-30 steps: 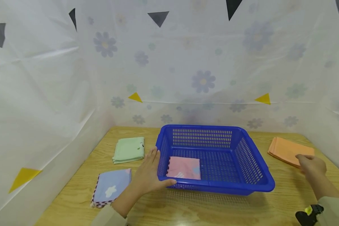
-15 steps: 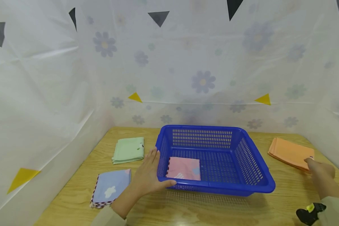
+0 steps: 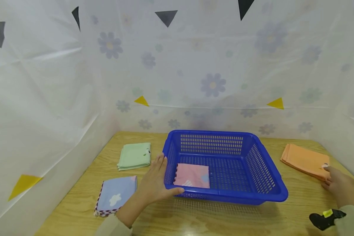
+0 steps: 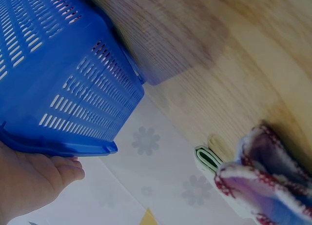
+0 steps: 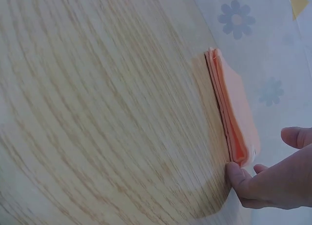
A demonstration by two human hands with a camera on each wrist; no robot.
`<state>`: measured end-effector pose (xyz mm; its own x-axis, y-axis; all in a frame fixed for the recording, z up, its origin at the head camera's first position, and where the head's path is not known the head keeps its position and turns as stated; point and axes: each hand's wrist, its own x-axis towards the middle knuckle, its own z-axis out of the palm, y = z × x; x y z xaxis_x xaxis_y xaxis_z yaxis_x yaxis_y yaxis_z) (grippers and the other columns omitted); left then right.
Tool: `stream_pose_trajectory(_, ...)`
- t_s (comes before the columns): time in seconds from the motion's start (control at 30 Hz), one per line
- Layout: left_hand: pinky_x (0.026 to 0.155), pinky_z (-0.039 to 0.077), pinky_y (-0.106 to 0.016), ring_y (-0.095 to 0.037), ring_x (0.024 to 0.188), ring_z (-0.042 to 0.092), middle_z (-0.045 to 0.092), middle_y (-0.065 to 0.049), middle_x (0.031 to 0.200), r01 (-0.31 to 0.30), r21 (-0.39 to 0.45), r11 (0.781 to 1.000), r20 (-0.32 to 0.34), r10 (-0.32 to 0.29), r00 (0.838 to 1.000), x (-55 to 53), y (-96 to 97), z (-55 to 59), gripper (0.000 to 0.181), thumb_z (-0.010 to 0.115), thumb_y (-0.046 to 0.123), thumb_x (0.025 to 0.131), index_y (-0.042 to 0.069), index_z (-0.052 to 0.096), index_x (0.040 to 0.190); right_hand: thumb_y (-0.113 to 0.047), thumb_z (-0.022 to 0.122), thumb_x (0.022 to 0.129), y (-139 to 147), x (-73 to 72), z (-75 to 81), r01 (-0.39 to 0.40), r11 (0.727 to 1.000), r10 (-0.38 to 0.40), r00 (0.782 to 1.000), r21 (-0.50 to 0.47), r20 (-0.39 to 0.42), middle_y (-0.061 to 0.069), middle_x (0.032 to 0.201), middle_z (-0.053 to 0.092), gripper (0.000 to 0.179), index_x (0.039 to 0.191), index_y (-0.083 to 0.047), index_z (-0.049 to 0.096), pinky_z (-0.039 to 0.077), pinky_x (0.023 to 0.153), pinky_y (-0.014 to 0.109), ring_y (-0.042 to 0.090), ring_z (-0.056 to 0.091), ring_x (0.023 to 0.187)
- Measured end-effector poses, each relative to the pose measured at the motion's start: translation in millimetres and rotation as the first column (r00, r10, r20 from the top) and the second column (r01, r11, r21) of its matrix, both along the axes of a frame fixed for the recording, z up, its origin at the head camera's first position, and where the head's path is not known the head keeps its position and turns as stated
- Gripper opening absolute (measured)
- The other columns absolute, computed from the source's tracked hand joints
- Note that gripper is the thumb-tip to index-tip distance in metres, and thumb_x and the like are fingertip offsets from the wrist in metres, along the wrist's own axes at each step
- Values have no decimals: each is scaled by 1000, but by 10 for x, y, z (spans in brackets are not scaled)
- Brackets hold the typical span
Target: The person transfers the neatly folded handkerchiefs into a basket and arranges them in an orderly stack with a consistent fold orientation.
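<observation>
A blue plastic basket (image 3: 224, 193) with slotted walls stands on the table; a folded pink cloth (image 3: 191, 175) lies inside at its left. My left hand (image 3: 153, 183) rests on the basket's near left corner, fingers straight along the left rim and thumb on the front rim. At the far right lies a folded orange cloth (image 3: 305, 160). My right hand (image 3: 340, 186) is at its near right corner. In the right wrist view, one fingertip (image 5: 236, 172) meets the bottom edge of the orange cloth (image 5: 239, 108), while the thumb stands apart from the cloth.
Left of the basket, a folded green cloth (image 3: 134, 156) lies behind a folded blue cloth (image 3: 116, 195) with a white patch and checked edging. All stand on a wooden table (image 3: 218, 221). White flower-printed sheeting (image 3: 212, 65) hangs behind and at both sides.
My right hand has slid right, off the orange cloth's front edge to its near right corner, uncovering a small printed mark. The left hand and basket have stayed put.
</observation>
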<state>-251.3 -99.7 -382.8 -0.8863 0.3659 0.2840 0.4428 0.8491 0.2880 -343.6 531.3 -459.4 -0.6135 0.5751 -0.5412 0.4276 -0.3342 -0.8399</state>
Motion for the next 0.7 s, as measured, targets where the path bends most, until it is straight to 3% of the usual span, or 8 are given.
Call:
stream_pose_trajectory(0.13,117,16,-45,-31,144,7,10,-19,155,-2,-2,1000,1,2,1000,-5,-2,3,123,40,87,67,-4,19,145,-47,42,91,39,23,43,-9,996,9,1000,-83,3,-13,153,-6,77,146,-33,-9,49,64,29,1,38,96)
stream_pose_trajectory(0.33,117,17,-45,-31,144,7,10,-19,155,-2,4,1000,-1,2,1000,-5,6,1,122,41,86,67,-4,19,145,-44,43,92,41,33,56,1,996,-1,1000,-86,2,-12,154,-5,73,146,-35,-6,50,61,31,7,41,93)
stream_pose_trajectory(0.4,117,17,-46,-31,144,7,10,-19,155,-1,2,1000,-1,1,1000,-5,6,-1,122,40,87,67,-4,19,146,-43,42,92,34,33,61,-4,997,4,1000,-79,3,-12,154,-5,72,146,-35,-5,51,62,32,7,42,100)
stream_pose_trajectory(0.47,117,17,-46,-31,144,7,10,-19,155,-1,-1,1000,2,1,1000,-5,3,-4,122,40,87,67,-4,18,146,-42,43,93,23,26,64,6,996,-6,1000,-85,-2,-14,154,-5,71,147,-35,-3,51,68,33,9,41,117)
stream_pose_trajectory(0.57,117,17,-45,-31,144,6,9,-19,155,-4,-9,1000,5,4,1000,-6,-3,-6,122,40,87,67,-4,18,146,-40,45,92,7,13,76,17,993,-20,999,-119,-25,-18,152,-6,72,146,-36,-2,51,76,33,7,21,139)
stream_pose_trajectory(0.63,117,17,-45,-31,144,7,9,-19,155,-3,-6,1000,4,3,1000,-8,-5,-7,121,41,86,68,-4,18,146,-38,49,92,6,13,75,18,989,-28,997,-147,-68,-22,150,-8,74,146,-37,-1,52,73,29,5,9,142)
stream_pose_trajectory(0.7,117,16,-45,-31,144,7,9,-19,155,0,-4,1000,5,0,1000,-9,-3,-8,121,41,86,68,-4,18,146,-37,53,90,2,37,68,-2,988,-18,992,-157,-127,-25,148,-11,77,145,-38,0,51,65,25,5,6,142)
